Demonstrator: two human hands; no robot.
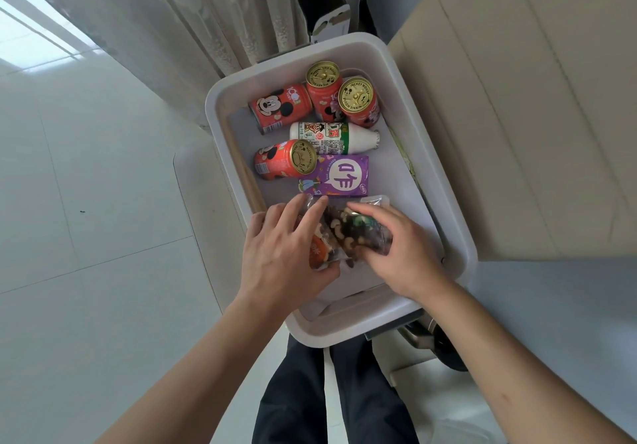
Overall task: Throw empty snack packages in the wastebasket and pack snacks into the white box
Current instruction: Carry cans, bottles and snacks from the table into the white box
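The nut packets (pixel 348 233), clear pouches of mixed nuts, one with an orange label, sit low inside the white box (pixel 451 223) at its near half, held between both hands. The left hand (pixel 286 254) lies over the orange-labelled pouch with fingers spread across its top and the thumb tucked under its near edge. The right hand (pixel 403 254) curls its fingers over the darker pouch from the other side, so the two hands grip the bundle between them. Just beyond the fingertips a purple carton (pixel 339 176) lies flat, its near edge touching or almost touching the pouches. Farther on a white bottle (pixel 331 138) lies on its side, cap toward the right wall. Beside the carton's left end a red can (pixel 286 164) lies tipped. Another can (pixel 281 107) lies on its side at the far left, and two upright cans (pixel 324 90) stand against the far wall, touching each other. Bare box floor shows along the right wall beside the carton and bottle, in a narrow strip along the left wall, and at the near end under the wrists. Outside the rim, pale floor tiles (pixel 86 202) spread to the left, a curtain (pixel 155 29) hangs behind, and a beige panel (pixel 517 98) lies close along the right side.
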